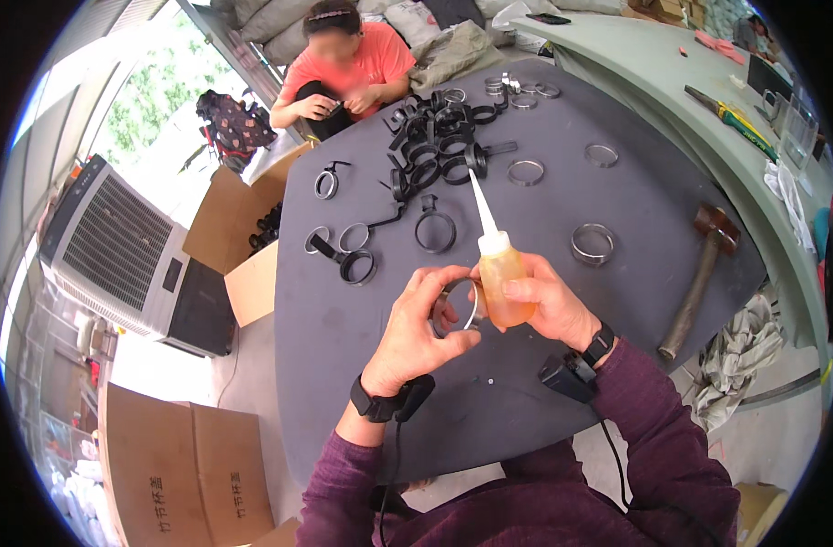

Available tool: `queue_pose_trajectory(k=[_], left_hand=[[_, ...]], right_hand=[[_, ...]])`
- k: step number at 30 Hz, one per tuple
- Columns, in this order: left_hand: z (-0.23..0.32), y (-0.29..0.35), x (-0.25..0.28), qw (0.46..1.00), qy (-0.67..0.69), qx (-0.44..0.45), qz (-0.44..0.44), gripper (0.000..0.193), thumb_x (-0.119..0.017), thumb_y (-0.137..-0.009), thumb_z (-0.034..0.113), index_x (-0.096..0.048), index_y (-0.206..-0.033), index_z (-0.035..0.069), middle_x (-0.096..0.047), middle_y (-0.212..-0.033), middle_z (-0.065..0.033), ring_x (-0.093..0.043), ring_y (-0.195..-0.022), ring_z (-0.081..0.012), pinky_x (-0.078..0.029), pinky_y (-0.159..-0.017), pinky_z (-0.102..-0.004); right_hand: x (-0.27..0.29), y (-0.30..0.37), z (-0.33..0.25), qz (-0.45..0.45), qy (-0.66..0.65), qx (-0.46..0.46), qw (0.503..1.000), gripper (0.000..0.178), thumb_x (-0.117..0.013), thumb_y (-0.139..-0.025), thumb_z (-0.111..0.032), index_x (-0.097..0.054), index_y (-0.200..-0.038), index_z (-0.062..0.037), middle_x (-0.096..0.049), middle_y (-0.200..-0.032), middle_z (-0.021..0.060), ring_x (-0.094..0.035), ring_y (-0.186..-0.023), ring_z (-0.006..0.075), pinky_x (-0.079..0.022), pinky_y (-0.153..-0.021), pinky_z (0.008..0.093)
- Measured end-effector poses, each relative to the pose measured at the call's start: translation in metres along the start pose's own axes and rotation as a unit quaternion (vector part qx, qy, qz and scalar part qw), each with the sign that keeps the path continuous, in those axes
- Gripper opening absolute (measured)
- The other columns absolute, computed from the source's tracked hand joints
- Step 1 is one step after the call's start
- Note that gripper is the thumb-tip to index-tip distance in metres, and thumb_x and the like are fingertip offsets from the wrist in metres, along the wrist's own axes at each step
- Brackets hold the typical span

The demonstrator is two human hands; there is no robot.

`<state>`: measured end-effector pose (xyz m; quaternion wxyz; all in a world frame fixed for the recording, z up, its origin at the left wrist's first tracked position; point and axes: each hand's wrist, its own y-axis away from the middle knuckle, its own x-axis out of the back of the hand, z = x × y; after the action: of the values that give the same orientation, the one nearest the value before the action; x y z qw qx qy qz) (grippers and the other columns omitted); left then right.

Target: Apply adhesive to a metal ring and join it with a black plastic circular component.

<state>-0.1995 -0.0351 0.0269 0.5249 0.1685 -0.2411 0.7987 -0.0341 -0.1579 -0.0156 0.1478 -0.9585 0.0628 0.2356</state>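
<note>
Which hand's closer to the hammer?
Right. The right hand, gripping the squeeze bottle, is left of the hammer and apart from it; the left hand, holding a metal ring, is farther left.

Dark characters [159,504] run vertically down two panels of the brown cardboard box [189,438] at near left; lettering on the yellow-green tool [747,132] at far right is too small to read.

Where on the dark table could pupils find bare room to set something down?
One bare patch lies between the hammer and the nearest metal ring; another lies between the left hand and the left edge of the table, on the near side of a black ring. A heap of black rings crowds the far middle.
</note>
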Motion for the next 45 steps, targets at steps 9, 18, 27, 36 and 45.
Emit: queue_pose_trajectory(k=[9, 18, 27, 36, 45], left_hand=[[-0.041, 0.017, 0.026, 0.946, 0.282, 0.04, 0.155, 0.066, -0.055, -0.083, 0.049, -0.048, -0.126, -0.001, -0.053, -0.085, -0.004, -0.057, -0.066, -0.0156, -0.043, -0.054, -0.0268], [-0.042, 0.028, 0.051, 0.942, 0.255, 0.032, 0.215, 0.063, -0.064, -0.08, 0.048, -0.059, -0.12, 0.0, -0.053, -0.081, 0.0031, -0.047, -0.071, -0.0051, -0.037, -0.062, -0.0204], [-0.034, 0.024, 0.041, 0.96, 0.163, 0.05, 0.223, 0.08, -0.063, -0.077, 0.057, -0.055, -0.122, -0.008, -0.048, -0.078, 0.0059, -0.039, -0.064, -0.0019, -0.026, -0.055, -0.0167], [-0.041, 0.027, 0.043, 0.966, 0.187, 0.039, 0.174, 0.064, -0.07, -0.076, 0.04, -0.058, -0.124, 0.0, -0.06, -0.091, 0.0005, -0.054, -0.083, -0.0085, -0.042, -0.075, -0.022], [-0.04, 0.026, 0.038, 0.97, 0.175, 0.051, 0.159, 0.067, -0.072, -0.074, 0.041, -0.058, -0.124, 0.0, -0.059, -0.09, 0.0003, -0.054, -0.083, -0.0085, -0.041, -0.075, -0.0217]], right_hand=[[-0.015, 0.004, 0.018, 0.065, 0.377, 0.158, 0.91, 0.059, -0.074, -0.075, -0.025, -0.043, -0.119, -0.0006, -0.059, -0.101, 0.0126, -0.06, -0.09, 0.0238, -0.048, -0.08, 0.0343], [-0.024, 0.002, 0.024, 0.023, 0.509, 0.166, 0.844, 0.05, -0.077, -0.068, -0.013, -0.057, -0.112, -0.0024, -0.055, -0.092, 0.0107, -0.059, -0.08, 0.0293, -0.049, -0.071, 0.035], [-0.021, 0.003, 0.024, 0.037, 0.535, 0.18, 0.825, 0.052, -0.077, -0.064, -0.013, -0.059, -0.112, -0.0012, -0.055, -0.091, 0.0111, -0.06, -0.072, 0.028, -0.05, -0.063, 0.0348], [-0.022, 0.007, 0.017, 0.019, 0.548, 0.14, 0.824, 0.052, -0.077, -0.065, -0.01, -0.061, -0.113, 0.0, -0.057, -0.092, 0.0114, -0.06, -0.073, 0.0247, -0.05, -0.064, 0.0324], [-0.023, 0.008, 0.015, 0.034, 0.55, 0.143, 0.822, 0.044, -0.075, -0.063, -0.007, -0.061, -0.104, 0.0, -0.056, -0.084, 0.0113, -0.058, -0.064, 0.0275, -0.047, -0.057, 0.0341]])
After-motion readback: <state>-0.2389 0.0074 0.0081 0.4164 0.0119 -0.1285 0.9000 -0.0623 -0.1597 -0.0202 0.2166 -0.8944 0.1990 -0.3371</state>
